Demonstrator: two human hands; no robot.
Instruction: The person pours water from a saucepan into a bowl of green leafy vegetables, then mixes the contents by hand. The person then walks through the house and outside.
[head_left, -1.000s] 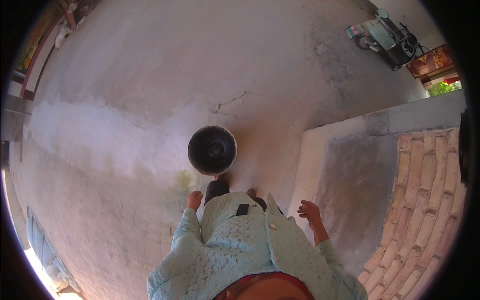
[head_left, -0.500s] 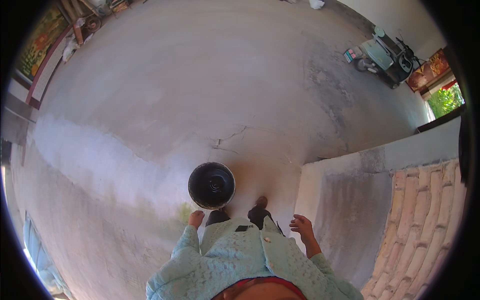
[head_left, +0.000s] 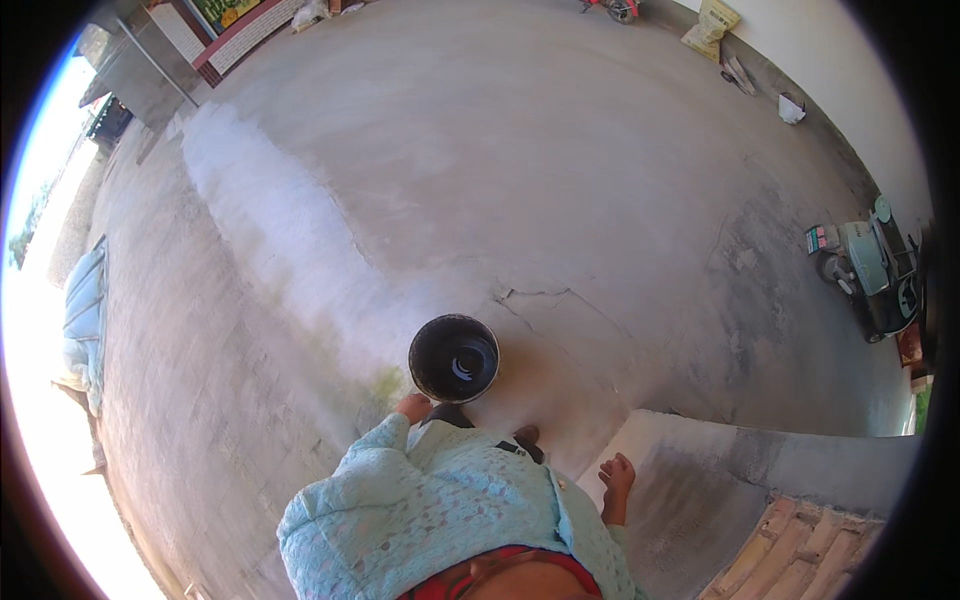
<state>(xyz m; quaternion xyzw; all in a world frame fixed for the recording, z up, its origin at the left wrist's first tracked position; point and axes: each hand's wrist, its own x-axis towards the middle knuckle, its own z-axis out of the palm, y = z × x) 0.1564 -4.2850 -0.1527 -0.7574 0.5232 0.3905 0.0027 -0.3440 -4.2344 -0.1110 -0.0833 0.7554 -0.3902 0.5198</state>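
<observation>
A round black bucket (head_left: 438, 345) hangs upright in front of my legs, its inside dark with a shiny ring at the bottom. Closed at its near left rim is my left hand (head_left: 413, 407), which carries it; whether the fingers grip the rim or a handle I cannot make out. My right hand (head_left: 617, 474) is away from my body on the right, holding nothing, with its fingers loosely bent and apart. It is nearest to a low cement ledge (head_left: 690, 440).
Cracked concrete floor (head_left: 520, 180) spreads ahead, with a pale strip on the left. Brickwork (head_left: 800, 550) borders the ledge at lower right. A green scooter (head_left: 868, 262) stands at the right wall, a yellowish sack (head_left: 712, 28) farther back. A blue covered bundle (head_left: 85, 310) lies at left.
My view has turned left, bringing the bright outdoors in on the left. The bucket has moved along with my left hand relative to the floor crack. My right fingers are more bent.
</observation>
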